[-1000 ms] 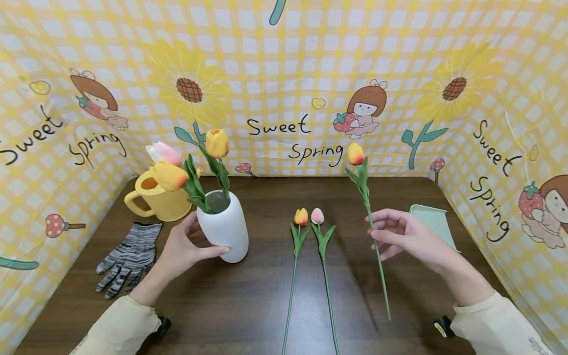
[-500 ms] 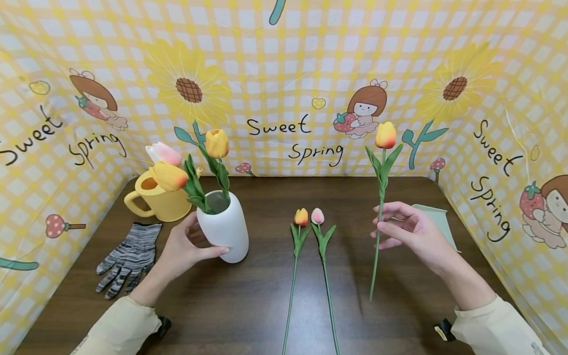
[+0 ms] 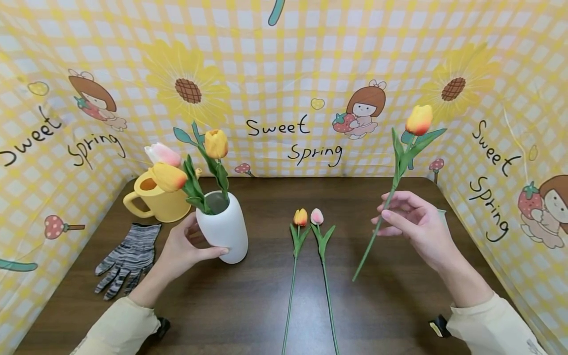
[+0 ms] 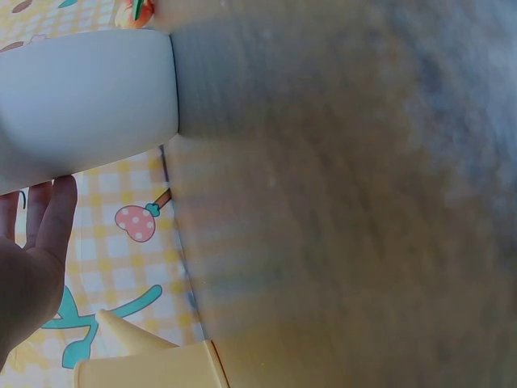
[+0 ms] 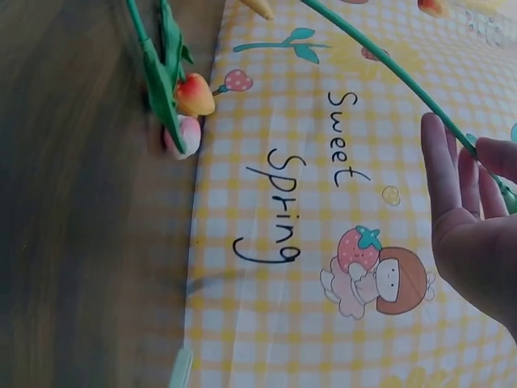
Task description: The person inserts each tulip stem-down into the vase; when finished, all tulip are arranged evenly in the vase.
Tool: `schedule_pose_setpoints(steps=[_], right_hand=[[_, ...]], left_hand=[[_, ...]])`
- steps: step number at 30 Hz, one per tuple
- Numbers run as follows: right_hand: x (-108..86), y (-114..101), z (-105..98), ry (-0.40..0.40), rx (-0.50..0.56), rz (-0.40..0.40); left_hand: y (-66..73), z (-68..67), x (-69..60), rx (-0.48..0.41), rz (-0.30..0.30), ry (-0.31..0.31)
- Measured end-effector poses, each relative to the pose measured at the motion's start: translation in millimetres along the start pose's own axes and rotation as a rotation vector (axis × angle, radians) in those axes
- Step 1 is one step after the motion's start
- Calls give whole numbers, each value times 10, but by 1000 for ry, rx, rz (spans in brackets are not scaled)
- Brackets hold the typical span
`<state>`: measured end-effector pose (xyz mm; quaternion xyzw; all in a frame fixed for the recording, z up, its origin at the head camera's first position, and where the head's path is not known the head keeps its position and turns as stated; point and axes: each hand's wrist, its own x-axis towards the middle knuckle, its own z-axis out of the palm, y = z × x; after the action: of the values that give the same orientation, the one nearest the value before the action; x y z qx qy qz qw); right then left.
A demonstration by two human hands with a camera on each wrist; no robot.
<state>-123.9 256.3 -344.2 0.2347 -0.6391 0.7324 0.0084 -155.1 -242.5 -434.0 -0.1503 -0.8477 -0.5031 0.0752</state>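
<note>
My left hand grips a white vase around its side; the vase stands slightly tilted on the table. In it are a yellow tulip, a yellow-orange tulip and a pink-white tulip. In the right wrist view, my right hand pinches the green stem of an artificial tulip. The head view shows its yellow-orange bloom raised above the hand, its stem slanting down to the left. Between the hands lie an orange tulip and a pink tulip, stems toward me.
A yellow watering can stands behind the vase at the left. A grey striped glove lies in front of it. Behind my right hand a pale green object is mostly hidden. Patterned cloth surrounds the brown table at back and sides.
My right hand has risen slightly and moved a little right. Its tulip has swung from leaning left to leaning right, bloom higher. The left hand and vase stay put.
</note>
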Motion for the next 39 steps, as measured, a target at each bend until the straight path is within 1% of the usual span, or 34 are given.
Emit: schedule_pose_setpoints(steps=[3,10,16,23,29,35,39], right_hand=[[47,1,60,16,49,-33],[174,28,230,69,97,-45],[306,56,379,72,164,-89],[526,48,671,101,218,-147],[727,48,939,111,298,-224],[886,43,1183,99,335,-248],[977,51,1310,108,350,-261]], left_hand=[[3,-3,2,1,1,0],[6,-1,6,-4,-2,-6],[2,2,4,-3,-4,-8],[-2,-2,6,2,14,-4],[-11,-7,-2,6,5,-3],[-17,-5,5,11,11,-2],[-17,-8,6,8,17,-2]])
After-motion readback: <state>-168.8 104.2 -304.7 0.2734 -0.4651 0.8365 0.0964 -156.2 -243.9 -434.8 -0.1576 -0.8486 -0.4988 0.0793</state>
